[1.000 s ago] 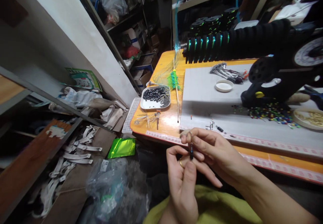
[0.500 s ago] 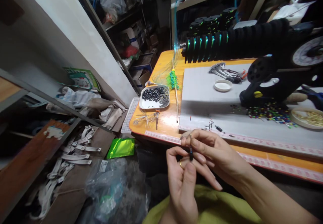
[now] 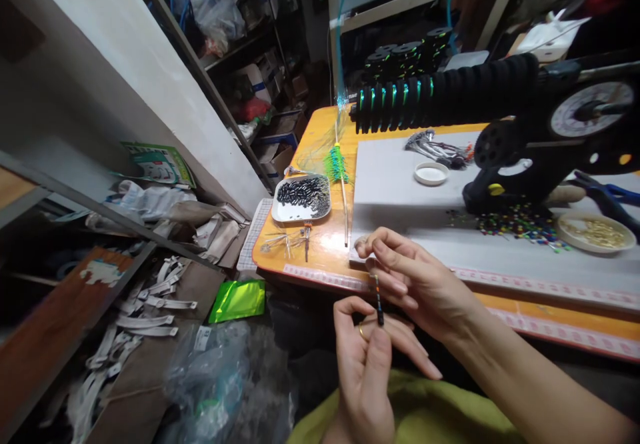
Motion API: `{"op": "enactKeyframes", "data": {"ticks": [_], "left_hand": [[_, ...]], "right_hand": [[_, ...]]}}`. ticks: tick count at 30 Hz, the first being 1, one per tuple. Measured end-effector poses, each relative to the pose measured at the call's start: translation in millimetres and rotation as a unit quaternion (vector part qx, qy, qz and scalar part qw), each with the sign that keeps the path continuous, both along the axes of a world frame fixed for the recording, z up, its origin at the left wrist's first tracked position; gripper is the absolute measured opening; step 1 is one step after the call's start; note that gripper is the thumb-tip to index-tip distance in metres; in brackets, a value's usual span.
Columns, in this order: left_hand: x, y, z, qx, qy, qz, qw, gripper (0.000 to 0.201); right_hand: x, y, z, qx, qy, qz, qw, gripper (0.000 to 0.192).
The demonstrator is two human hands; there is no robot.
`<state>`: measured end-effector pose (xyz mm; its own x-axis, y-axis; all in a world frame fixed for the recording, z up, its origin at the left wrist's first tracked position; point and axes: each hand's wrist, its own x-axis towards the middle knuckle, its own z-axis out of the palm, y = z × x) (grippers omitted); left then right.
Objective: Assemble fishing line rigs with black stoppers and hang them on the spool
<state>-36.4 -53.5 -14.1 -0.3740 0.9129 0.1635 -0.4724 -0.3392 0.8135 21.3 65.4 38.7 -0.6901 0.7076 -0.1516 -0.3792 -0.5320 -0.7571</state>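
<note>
A thin black beaded rig piece (image 3: 378, 301) is pinched between the left hand (image 3: 361, 364) below and right hand (image 3: 417, 284) above, just off the orange wooden bench (image 3: 320, 244), probably mid-threading, so steady tension is needed next.

The left hand (image 3: 361, 357), a gold ring on one finger, pinches the lower end of a thin black rod-shaped piece with small coloured beads (image 3: 377, 297); the right hand (image 3: 415, 281) pinches its upper end. Both hover just off the near edge of the orange wooden table (image 3: 320, 257), where a white tray of black beads (image 3: 301, 198) sits near the left edge.
</note>
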Motion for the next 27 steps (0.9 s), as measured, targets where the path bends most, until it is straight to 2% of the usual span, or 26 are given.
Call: {"op": "enactKeyframes", "data": {"ticks": [4,10,14,20,24,27], "left_hand": [[2.2,-1.6,-3.3,0.003,0.002,0.007,1.0,0.011],[2.7,-0.8,-2.0,0.019,0.003,0.017,1.0,0.01],[5.0,-1.0,-4.1,0.02,-0.002,0.001,1.0,0.009],[3.5,-1.5,-8.0,0.003,-0.013,-0.01,1.0,0.012],[-0.3,-1.5,-5.5,0.0,-0.031,-0.007,0.999,0.011],[-1.5,-0.6,-2.4,0.004,-0.034,-0.012,0.999,0.01]], "right_hand": [[3.0,-4.2,-0.7,-0.005,0.004,-0.022,1.0,0.034],[6.1,-6.2,-3.4,-0.017,-0.002,-0.016,1.0,0.03],[7.1,-7.8,-5.1,-0.033,-0.003,-0.013,0.999,0.03],[6.8,-15.3,-12.2,-0.05,0.003,0.013,0.999,0.029],[8.2,-20.4,-17.7,-0.053,0.011,0.031,0.998,0.024],[8.2,-17.4,-14.7,-0.056,0.008,0.043,0.997,0.024]]}}
